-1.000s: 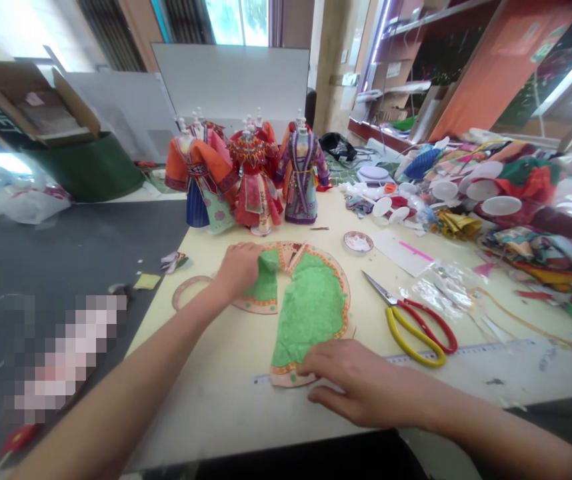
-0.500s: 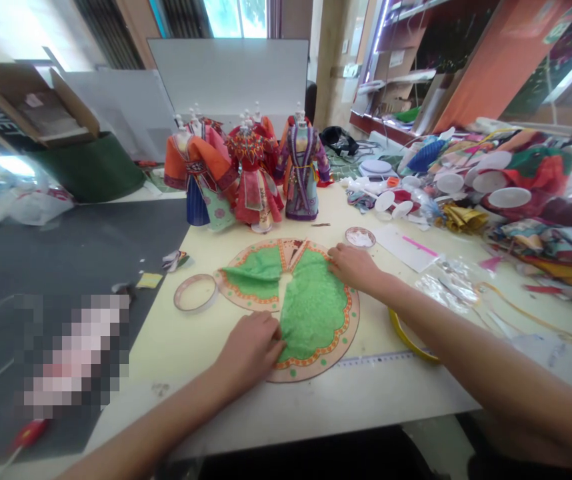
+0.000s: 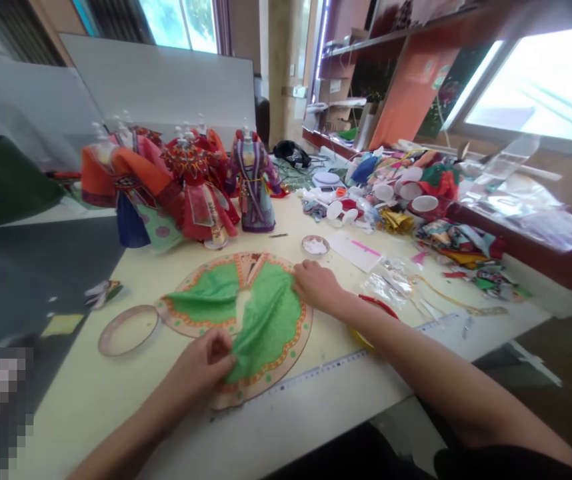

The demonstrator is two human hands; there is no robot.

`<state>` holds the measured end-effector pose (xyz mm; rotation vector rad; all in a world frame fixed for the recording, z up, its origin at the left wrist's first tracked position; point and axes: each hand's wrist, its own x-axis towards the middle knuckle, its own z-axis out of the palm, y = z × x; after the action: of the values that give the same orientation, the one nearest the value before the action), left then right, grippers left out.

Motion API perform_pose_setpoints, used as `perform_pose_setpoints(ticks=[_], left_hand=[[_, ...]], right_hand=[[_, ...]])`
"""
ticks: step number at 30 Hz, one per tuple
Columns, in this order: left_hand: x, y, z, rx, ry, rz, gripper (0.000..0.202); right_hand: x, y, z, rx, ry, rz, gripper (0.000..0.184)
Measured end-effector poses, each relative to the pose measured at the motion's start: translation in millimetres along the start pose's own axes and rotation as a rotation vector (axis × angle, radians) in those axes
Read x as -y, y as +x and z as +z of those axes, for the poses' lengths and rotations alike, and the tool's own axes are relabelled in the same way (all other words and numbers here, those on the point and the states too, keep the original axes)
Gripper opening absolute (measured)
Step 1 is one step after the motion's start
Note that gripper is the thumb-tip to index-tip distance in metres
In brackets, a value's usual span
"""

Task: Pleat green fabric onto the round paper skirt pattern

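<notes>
While the left hand [image 3: 205,365] sits low on the round skirt piece [image 3: 266,327], its fingers curl against the green cloth, though from here I can't tell whether they're pinching anything. Over at the piece's upper right edge, the right hand [image 3: 317,285] lies fairly flat, fingers together, pressing down with nothing in its grasp. The piece itself, a paper disc with an orange patterned border under green fabric, lies flat on the cream worktable [image 3: 83,413], with a gap opening in the cloth near the top. Just left of it, and not touching, sits a paper ring [image 3: 129,330]. A long ruler [image 3: 326,369] runs close along the disc's lower right edge. Red-and-yellow scissors [image 3: 373,305] are partly hidden under the right forearm, with a small round dish [image 3: 315,246] and a clear plastic bag [image 3: 386,280] nearby. Beyond, a row of miniature costumed dress forms [image 3: 201,193] stands upright.
</notes>
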<state>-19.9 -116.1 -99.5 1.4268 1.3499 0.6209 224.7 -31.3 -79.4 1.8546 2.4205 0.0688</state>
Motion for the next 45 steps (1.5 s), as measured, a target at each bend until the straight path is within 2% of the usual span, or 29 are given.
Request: perform_pose_setpoints(ticks=[6, 13, 18, 24, 29, 33, 36, 38, 40, 43, 45], left_hand=[[12.8, -2.9, -5.7, -0.043, 0.068, 0.019, 0.048], [22.4, -4.2, -6.3, -0.062, 0.228, 0.052, 0.058], [23.2, -6.5, -8.0, -0.085, 0.259, 0.088, 0.057], [20.7, -6.5, -19.2, -0.085, 0.307, 0.112, 0.052], [16.2, -9.4, -27.7, -0.056, 0.465, 0.104, 0.047], [9.4, -17.8, -21.7, -0.157, 0.635, 0.154, 0.041], [5.8, -20.5, -12.1, -0.175, 0.747, 0.26, 0.034], [4.7, -19.1, -7.4, -0.153, 0.819, 0.315, 0.026], [4.2, -15.9, -6.3, -0.111, 0.876, 0.332, 0.023], [3.2, -11.3, -13.6, -0.032, 0.9, 0.319, 0.025], [1.6, -10.2, -23.1, 0.001, 0.905, 0.284, 0.022]], right_hand=[[-3.7, 14.6, 5.3, 0.021, 0.029, 0.026, 0.021], [-2.6, 11.2, 7.6, 0.038, 0.066, 0.001, 0.026], [-8.7, -6.8, 3.7, 0.026, 0.069, 0.008, 0.022], [-22.6, -38.7, -4.3, -0.006, 0.066, 0.016, 0.014], [-25.0, -55.4, -9.4, -0.057, 0.078, 0.008, 0.015], [-20.4, -69.7, -7.3, -0.159, 0.094, 0.016, 0.022], [-12.3, -86.6, -4.0, -0.243, 0.193, -0.109, 0.022], [-6.5, -97.4, -2.1, -0.242, 0.263, -0.224, 0.021], [-1.6, -105.7, -0.8, -0.208, 0.298, -0.269, 0.021], [5.3, -115.1, 0.1, -0.154, 0.327, -0.279, 0.022], [11.3, -121.0, -1.4, -0.093, 0.357, -0.345, 0.021]])
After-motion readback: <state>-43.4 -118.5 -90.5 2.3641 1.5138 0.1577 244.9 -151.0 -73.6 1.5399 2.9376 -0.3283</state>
